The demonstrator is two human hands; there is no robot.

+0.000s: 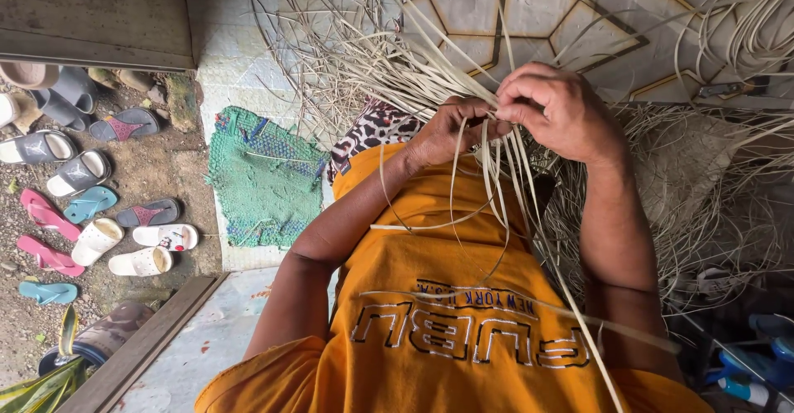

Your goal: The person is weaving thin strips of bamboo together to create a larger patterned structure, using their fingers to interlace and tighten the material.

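Closest to the camera is the person's orange shirt (447, 330), with both forearms rising from it toward the middle of the view. A few loose pale strips trail down across the chest, one running out toward the lower right corner.

Above the shirt the two hands meet. The left hand (451, 132) is closed around a gathered bunch of pale cane strips (496, 173), fingers curled tight on them. The right hand (558, 111) sits just beside it and slightly higher, thumb and fingertips pinched narrowly on the same strips where they cross. The hands touch or nearly touch at that crossing.

The strips' long axis runs roughly from the upper left down toward the lower right: free ends fan out beyond the hands to the upper left, and tails hang below toward the lap. The woven work lies right at the fingertips, with the right hand on top of the crossing and the left supporting from beneath and beside it.

Just past the left hand lies a spotted cloth (376, 128), and to its left a green woven mat (265, 173). A tangle of spare strips (711, 181) piles up on the right, over the patterned tiled floor (579, 8). Farthest left, many sandals (91, 206) lie scattered on bare ground.
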